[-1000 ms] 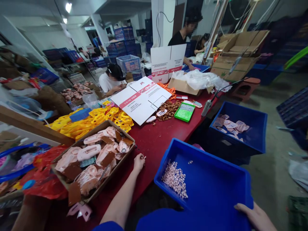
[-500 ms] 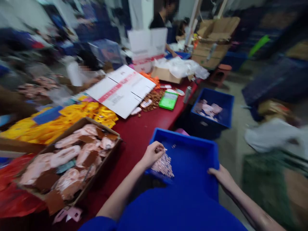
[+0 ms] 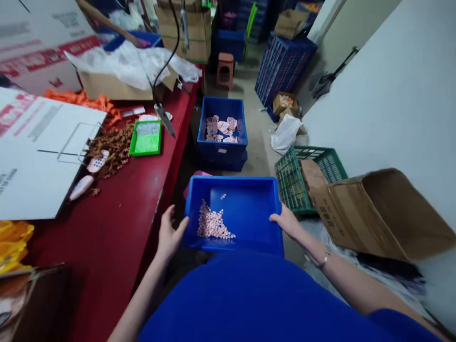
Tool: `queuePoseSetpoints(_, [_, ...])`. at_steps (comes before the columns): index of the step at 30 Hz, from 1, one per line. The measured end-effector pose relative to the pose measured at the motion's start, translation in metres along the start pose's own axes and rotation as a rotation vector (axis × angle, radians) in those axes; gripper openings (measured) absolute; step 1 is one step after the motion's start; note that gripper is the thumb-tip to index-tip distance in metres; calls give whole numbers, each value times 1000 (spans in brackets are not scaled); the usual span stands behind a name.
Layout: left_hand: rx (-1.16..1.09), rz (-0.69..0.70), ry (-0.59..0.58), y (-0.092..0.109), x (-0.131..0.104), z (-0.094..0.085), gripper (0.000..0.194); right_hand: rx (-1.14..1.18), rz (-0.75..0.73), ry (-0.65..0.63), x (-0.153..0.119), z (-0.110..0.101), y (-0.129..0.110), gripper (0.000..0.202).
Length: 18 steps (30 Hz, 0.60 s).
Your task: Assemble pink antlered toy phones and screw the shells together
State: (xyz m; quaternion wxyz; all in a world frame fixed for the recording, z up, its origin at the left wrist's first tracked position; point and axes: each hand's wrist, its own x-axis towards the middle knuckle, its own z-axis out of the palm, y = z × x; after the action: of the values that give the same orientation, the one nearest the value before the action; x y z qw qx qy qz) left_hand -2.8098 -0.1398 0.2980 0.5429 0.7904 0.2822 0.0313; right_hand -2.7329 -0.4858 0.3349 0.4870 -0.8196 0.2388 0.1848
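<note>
A shallow blue tray (image 3: pixel 245 209) is in front of my torso. Small pink pieces (image 3: pixel 213 223) are piled in its left part, and a few lie apart near its far side. My left hand (image 3: pixel 171 232) is at the tray's left edge, thumb and fingers apart, with nothing held in it. On the right side, my right hand (image 3: pixel 286 221) grips the tray's rim, thumb on top and the other fingers mostly hidden behind the wall.
The red table (image 3: pixel 117 204) runs along the left, bearing a green tray (image 3: pixel 146 137), brown pieces and a white carton (image 3: pixel 46 142). Ahead stands a blue bin (image 3: pixel 223 148) with pink pieces. A green crate (image 3: pixel 292 185) and an open cardboard box (image 3: pixel 374 213) are at the right.
The view has swung to the right. My left hand has left the small pieces, opened and moved to the tray's left edge. My right hand still holds the right rim.
</note>
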Motion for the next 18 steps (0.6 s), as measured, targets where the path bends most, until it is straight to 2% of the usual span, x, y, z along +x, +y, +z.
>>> queuePoseSetpoints(5, [-51,-163,-330,-7,-1,116,24,-26,4,121,42,-89,18,34])
queuePoseSetpoints(9, [-105,-253,-464,1,-7,199,22,-230,11,297,66,-157,19,32])
queuePoseSetpoints(11, [-126,-280,-511,9,-5,230,22,-143,35,343,73,-179,17,35])
queuePoseSetpoints(13, [-139,-300,-562,17,4,255,22,149,89,329,77,-192,12,42])
queuePoseSetpoints(15, [-146,-314,-617,27,19,275,22,429,153,299,83,-199,4,52])
queuePoseSetpoints(18, [-162,-321,-683,44,48,304,25,633,227,310,101,-211,-12,53])
